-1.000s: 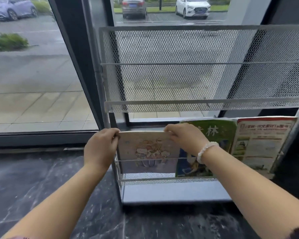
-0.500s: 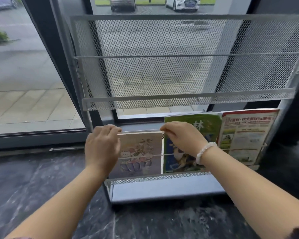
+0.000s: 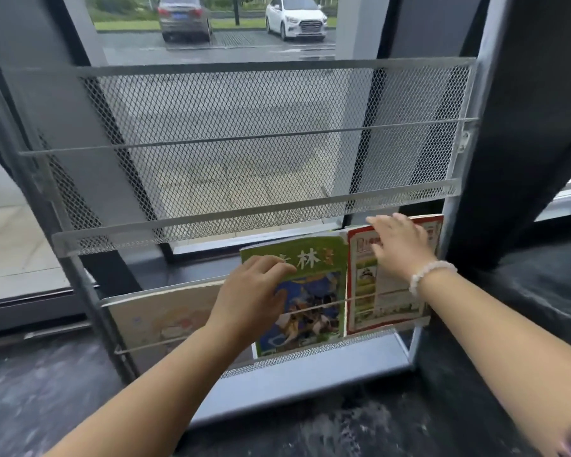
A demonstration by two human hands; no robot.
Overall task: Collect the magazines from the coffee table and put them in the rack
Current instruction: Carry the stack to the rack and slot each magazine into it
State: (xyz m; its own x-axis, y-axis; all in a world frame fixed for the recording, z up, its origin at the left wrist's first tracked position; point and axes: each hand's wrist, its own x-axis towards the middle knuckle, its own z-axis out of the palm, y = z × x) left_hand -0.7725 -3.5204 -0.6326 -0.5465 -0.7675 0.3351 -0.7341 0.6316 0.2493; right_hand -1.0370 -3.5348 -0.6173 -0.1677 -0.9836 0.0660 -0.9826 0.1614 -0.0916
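A grey mesh rack [image 3: 244,206] stands against the window. Its lower shelf holds three magazines side by side behind a wire bar: a pale cartoon one [image 3: 165,318] at the left, a green one [image 3: 320,258] in the middle, a red-bordered one [image 3: 383,298] at the right. My left hand [image 3: 254,298] lies on the green magazine's left edge, fingers bent over its cover. My right hand [image 3: 399,245], with a bead bracelet, rests flat with spread fingers on the top of the red-bordered magazine. Neither hand grips anything.
The rack's upper shelf [image 3: 251,212] holds nothing. A dark marble floor [image 3: 47,390] runs along the rack's foot. A dark pillar [image 3: 521,127] stands close at the right. Behind the glass are pavement and parked cars [image 3: 297,16].
Both hands have left the pale cartoon magazine and moved right: the left onto the green one, the right onto the red-bordered one. The view has shifted right too.
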